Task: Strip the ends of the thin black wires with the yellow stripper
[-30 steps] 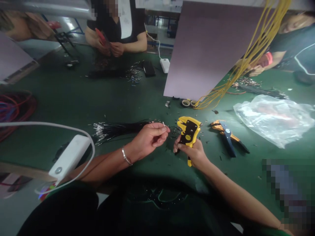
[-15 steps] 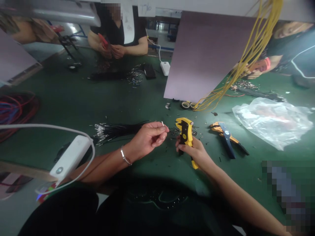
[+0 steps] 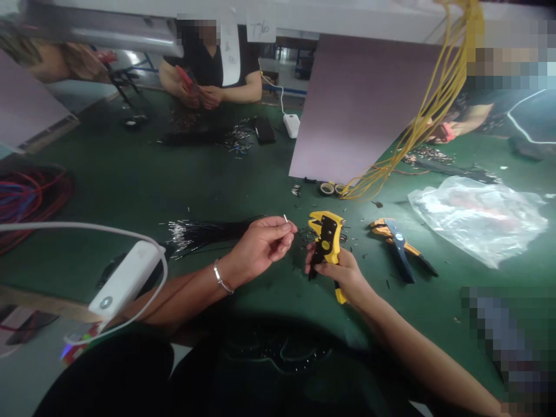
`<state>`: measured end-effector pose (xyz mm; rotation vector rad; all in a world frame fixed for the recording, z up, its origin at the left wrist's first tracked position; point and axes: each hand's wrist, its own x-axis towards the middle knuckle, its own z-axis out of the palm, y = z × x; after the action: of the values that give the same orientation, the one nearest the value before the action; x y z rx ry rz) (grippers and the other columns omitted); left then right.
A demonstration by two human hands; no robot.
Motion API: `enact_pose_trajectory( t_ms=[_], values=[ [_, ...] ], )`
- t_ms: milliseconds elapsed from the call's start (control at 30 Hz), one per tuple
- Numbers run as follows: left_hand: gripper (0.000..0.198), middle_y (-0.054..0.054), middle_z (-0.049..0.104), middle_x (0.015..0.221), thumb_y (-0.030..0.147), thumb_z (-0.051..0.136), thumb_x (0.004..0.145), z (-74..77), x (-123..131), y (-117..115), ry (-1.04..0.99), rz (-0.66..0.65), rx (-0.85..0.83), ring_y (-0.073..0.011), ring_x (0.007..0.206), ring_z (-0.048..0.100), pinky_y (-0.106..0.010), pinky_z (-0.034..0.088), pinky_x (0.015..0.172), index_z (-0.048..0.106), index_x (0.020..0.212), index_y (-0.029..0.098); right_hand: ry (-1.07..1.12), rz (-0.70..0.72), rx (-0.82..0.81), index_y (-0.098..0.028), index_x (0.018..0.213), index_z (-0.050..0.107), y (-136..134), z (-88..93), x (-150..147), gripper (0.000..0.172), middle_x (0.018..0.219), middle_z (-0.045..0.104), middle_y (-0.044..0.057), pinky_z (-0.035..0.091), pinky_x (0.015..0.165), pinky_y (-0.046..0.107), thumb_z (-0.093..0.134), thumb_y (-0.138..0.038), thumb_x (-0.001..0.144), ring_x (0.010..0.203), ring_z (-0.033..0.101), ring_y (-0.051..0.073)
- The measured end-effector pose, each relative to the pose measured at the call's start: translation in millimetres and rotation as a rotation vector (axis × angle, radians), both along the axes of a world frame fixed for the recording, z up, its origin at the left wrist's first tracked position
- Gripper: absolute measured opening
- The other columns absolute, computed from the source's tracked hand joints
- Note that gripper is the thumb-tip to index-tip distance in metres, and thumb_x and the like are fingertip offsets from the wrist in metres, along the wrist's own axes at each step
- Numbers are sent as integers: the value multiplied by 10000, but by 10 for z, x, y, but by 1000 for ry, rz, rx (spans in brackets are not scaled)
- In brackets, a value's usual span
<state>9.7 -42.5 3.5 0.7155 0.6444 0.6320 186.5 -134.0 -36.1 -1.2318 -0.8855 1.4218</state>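
Observation:
My left hand (image 3: 263, 246) is closed in a pinch on a short thin wire piece (image 3: 285, 219) whose pale tip sticks up above my fingers. A silver bracelet sits on that wrist. My right hand (image 3: 339, 272) grips the handles of a yellow and black wire stripper (image 3: 325, 238), its head pointing up and away, a few centimetres right of the wire tip. A bundle of black wires with bare ends (image 3: 204, 231) lies on the green table (image 3: 130, 174) just left of my left hand.
A second orange and blue stripper (image 3: 399, 246) lies to the right, beside a clear plastic bag (image 3: 478, 217). Yellow wires (image 3: 425, 116) hang before a grey board (image 3: 365, 104). A white power bank (image 3: 125, 281) with cable sits near left. Two other people work across the table.
The yellow stripper has turned slightly in my right hand and shifted a little left. My left hand has stayed nearly still with the wire piece.

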Motion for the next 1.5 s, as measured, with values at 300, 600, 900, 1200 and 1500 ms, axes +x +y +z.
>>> enact_pose_trajectory(
  t_ms=[300, 600, 900, 1200, 1500],
  values=[
    [57, -60, 622, 654, 65, 639, 767, -180, 107, -78, -70, 119, -243, -73, 555, 551, -180, 411, 493, 680, 727, 68, -23, -26, 112, -170, 994, 634, -41, -211, -54, 370, 820, 697, 43, 519, 673, 340, 617, -142, 625, 691, 646, 194],
    [150, -63, 614, 639, 17, 554, 805, -163, 142, -97, -175, 109, -349, -76, 524, 553, -180, 410, 472, 664, 710, 54, -132, -15, 160, -176, 889, 632, -26, -192, -132, 259, 795, 688, 41, 528, 686, 335, 598, -167, 633, 698, 634, 189],
    [154, -56, 587, 599, 49, 545, 810, -257, 186, -165, -210, 30, -334, -86, 487, 531, -202, 403, 458, 648, 696, 59, -221, -14, 169, -187, 745, 602, -19, -159, -171, 124, 629, 619, -8, 480, 572, 275, 579, -174, 623, 604, 575, 164],
    [120, -61, 595, 626, 54, 559, 810, -295, 172, -177, -191, 25, -363, -82, 530, 549, -190, 406, 492, 655, 738, 45, -317, -47, 185, -180, 759, 624, -30, -201, -163, 104, 689, 679, 25, 502, 602, 298, 631, -218, 663, 627, 598, 176],
    [90, -67, 589, 629, 50, 590, 785, -317, 182, -183, -209, 26, -370, -85, 540, 555, -191, 407, 499, 653, 722, 40, -332, -90, 124, -180, 752, 630, -48, -241, -184, 129, 626, 677, 25, 511, 542, 306, 699, -264, 682, 548, 594, 169]
  ],
)
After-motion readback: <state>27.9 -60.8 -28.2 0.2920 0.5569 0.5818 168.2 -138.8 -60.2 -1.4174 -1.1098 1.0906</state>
